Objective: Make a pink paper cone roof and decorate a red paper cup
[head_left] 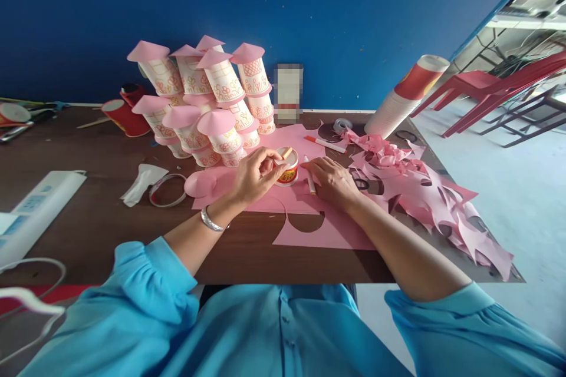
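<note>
My left hand [259, 175] is closed, its thumb and fingers pinched by a short orange-tan marker cap [287, 153]. Just below the cap is a small white paper cup [288, 175] with a red and yellow print, which the left fingertips overlap. To the right, my right hand [332, 179] rests low over the pink paper, fingers curled about a white marker [310, 177] with its tip pointing away from me. Part of its grip is hidden. Pink paper sheets [305, 203] lie beneath the cup and both hands.
Decorated cup towers [225, 82] with pink cone roofs stand behind left. A red-capped marker [326, 144], pink scraps [424, 194] and a tall cup stack [404, 97] are to the right. Left lie a tape roll [168, 190], red cups [126, 118] and a power strip [39, 209].
</note>
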Tool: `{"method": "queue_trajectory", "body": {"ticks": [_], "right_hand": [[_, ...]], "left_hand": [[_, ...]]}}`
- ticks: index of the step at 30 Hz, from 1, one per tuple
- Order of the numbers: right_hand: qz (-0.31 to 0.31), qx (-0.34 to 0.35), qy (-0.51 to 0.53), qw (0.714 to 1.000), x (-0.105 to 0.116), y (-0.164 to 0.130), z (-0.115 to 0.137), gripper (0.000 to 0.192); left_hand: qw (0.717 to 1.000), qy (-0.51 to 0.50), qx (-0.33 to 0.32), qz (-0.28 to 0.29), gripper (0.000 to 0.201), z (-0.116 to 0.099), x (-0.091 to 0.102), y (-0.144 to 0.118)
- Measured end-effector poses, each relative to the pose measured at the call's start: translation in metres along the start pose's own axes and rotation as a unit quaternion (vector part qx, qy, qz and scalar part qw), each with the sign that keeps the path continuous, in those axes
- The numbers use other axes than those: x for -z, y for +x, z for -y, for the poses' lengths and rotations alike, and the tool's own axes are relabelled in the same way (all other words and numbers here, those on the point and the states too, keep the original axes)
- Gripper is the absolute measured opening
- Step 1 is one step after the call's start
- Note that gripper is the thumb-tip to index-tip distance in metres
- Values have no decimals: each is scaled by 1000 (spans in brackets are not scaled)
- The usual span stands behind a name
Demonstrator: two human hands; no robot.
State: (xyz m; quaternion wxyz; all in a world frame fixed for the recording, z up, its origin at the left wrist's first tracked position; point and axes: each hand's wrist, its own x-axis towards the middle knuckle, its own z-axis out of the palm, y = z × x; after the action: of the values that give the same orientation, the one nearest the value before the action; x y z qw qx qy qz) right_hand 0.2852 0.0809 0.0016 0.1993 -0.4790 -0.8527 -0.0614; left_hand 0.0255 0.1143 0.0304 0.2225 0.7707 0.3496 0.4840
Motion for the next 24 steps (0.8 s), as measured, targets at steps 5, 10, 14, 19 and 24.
{"method": "queue_trajectory", "body": {"ticks": [5, 10, 14, 19, 24], "right_hand": [[-80, -30, -8, 996, 7, -1, 6, 31], [-213, -48, 58, 974, 16, 1, 13, 21], [-255, -62, 135, 956, 24, 3, 15, 10], [-262, -109, 212, 935, 35, 1, 20, 5], [-264, -43, 241, 933, 42, 2, 30, 5]], "left_hand": [[990, 124, -52, -41, 23, -5, 4, 10], [974, 218, 8, 61, 23, -19, 5, 34], [953, 272, 53, 123, 20, -33, 8, 48], [962, 264, 5, 68, 18, -42, 13, 53], [950, 282, 38, 132, 23, -43, 14, 55]]}}
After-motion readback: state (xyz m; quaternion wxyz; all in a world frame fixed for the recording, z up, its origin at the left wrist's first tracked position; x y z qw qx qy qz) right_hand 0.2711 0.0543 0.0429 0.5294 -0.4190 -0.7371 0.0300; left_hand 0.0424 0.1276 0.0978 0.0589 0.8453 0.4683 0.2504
